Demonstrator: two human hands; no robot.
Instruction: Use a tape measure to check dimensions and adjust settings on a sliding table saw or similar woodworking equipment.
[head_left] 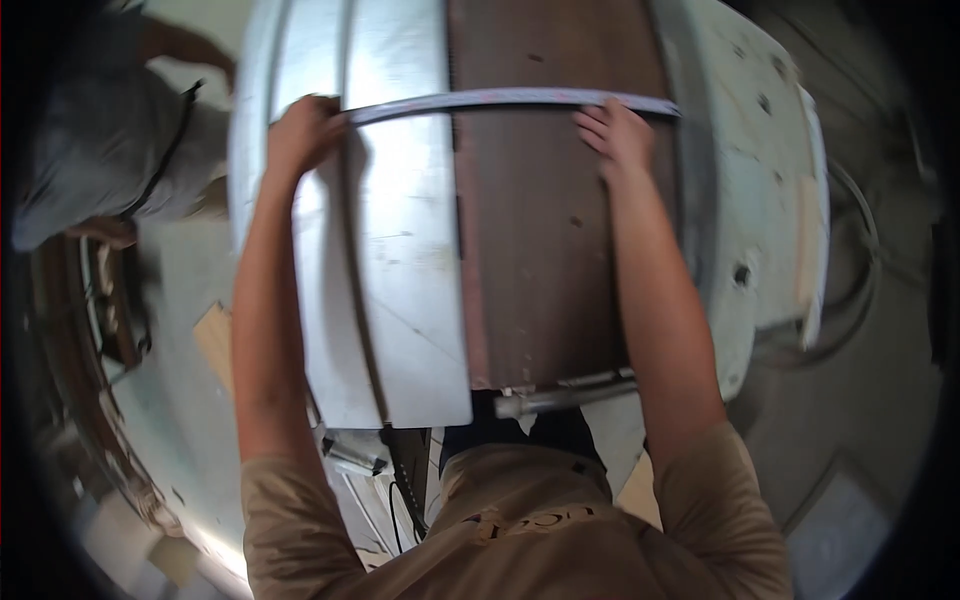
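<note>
A long white strip (480,97) with faint pinkish marks, looking like a measuring tape, runs across a silvery metal sheet (410,250) and a brown panel (540,220). My left hand (306,135) is closed at the strip's left end, by a raised seam in the metal; its fingertips are partly hidden. Farther right, my right hand (622,140) has its upper fingers over the strip, near its right end on the brown panel. The other fingers of that hand are bent beside the strip. Between my hands the strip looks stretched out, with a dark lower edge.
At the left a person in grey clothes (90,150) stands close to the metal sheet. A pale board with holes (745,220) extends along the right side. A metal rod (560,395) lies at the near edge, in front of my body. Cables (870,250) curve at the far right.
</note>
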